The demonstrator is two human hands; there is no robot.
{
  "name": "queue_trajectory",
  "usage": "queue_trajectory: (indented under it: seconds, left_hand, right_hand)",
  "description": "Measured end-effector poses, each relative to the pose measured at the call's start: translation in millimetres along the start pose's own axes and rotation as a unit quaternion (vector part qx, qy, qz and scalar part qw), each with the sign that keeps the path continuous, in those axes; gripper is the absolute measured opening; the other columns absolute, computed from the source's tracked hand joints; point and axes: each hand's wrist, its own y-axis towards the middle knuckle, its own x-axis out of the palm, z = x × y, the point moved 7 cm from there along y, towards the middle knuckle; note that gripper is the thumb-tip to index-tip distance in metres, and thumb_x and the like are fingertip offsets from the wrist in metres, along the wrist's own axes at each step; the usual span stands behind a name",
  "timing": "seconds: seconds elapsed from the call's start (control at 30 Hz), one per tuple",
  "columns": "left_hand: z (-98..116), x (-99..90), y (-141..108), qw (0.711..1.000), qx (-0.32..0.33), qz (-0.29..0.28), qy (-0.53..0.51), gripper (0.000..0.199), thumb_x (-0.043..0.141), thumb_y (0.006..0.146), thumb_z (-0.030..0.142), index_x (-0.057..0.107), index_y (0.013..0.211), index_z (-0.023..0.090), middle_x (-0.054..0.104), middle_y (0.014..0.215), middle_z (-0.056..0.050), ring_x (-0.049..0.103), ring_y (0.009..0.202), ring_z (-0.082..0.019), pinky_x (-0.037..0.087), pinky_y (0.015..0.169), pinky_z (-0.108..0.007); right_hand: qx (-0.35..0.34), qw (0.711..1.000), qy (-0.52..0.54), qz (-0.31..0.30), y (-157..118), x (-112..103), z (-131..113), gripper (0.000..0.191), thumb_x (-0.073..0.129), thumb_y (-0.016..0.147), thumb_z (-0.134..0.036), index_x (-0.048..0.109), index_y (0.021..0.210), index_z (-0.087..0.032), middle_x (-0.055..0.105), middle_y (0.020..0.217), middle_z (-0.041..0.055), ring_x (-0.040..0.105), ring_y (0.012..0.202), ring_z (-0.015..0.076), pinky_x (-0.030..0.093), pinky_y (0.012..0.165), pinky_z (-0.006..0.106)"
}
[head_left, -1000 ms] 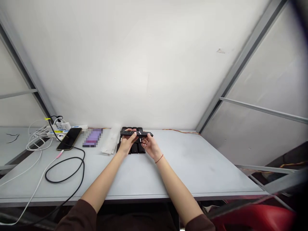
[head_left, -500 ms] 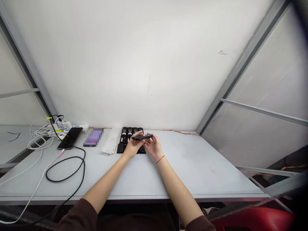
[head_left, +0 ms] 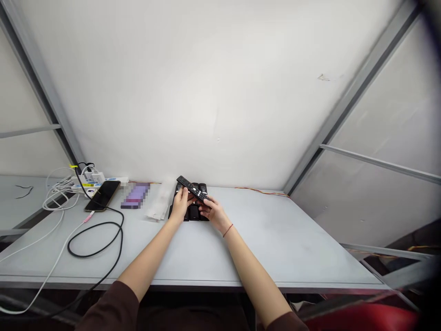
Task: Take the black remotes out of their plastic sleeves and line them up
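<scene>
A black remote control is held between both hands, slanting down to the right with its button side facing me. My left hand grips it near the middle, thumb on its lower edge. At its lower right end, my right hand pinches it with the thumb on top. Beneath the hands, several more black remote controls lie side by side on the table, partly covered by the hands and the held one.
Left of the remotes lie a translucent plastic bag, a pixelated purple item and a black phone. A power strip with chargers and tangled white cables stands far left. A black cable loops across the grey table.
The held remote has turned from nearly edge-on to showing its buttons, and now slants down to the right. My left hand has moved slightly left. The view has shifted a little.
</scene>
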Motion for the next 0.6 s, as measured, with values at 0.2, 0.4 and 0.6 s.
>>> queue_trajectory:
  seconds: [0.2, 0.4, 0.6]
  left_hand:
    - [1, -3.3, 3, 0.997, 0.013, -0.011, 0.073, 0.041, 0.048, 0.086, 0.043, 0.052, 0.12, 0.021, 0.063, 0.107, -0.008, 0.062, 0.087, -0.019, 0.051, 0.077, -0.034]
    - [8, 6.5, 1, 0.962, 0.059, -0.081, 0.255, 0.033, 0.055, 0.081, 0.038, 0.064, 0.108, 0.022, 0.066, 0.105, -0.007, 0.06, 0.096, -0.022, 0.043, 0.091, -0.035]
    - [52, -31.8, 12, 0.884, 0.141, 0.02, 0.446, 0.015, 0.062, 0.074, 0.027, 0.068, 0.088, 0.023, 0.066, 0.094, -0.007, 0.059, 0.088, -0.023, 0.042, 0.09, -0.035]
  right_hand:
    - [0.008, 0.992, -0.108, -0.064, -6, 17, 5, 0.043, 0.075, 0.06, -0.027, 0.054, 0.097, -0.019, 0.066, 0.086, 0.0026, 0.06, 0.06, 0.0125, 0.045, 0.049, 0.022]
    - [-0.024, 0.986, -0.149, -0.068, -9, 21, 3, 0.034, 0.071, 0.065, -0.027, 0.05, 0.091, -0.02, 0.057, 0.057, -0.0057, 0.052, 0.042, 0.0097, 0.041, 0.042, 0.021]
    - [-0.039, 0.987, -0.155, -0.028, -9, 12, -5, 0.033, 0.069, 0.066, -0.031, 0.048, 0.089, -0.021, 0.056, 0.055, -0.006, 0.05, 0.038, 0.0097, 0.04, 0.038, 0.021]
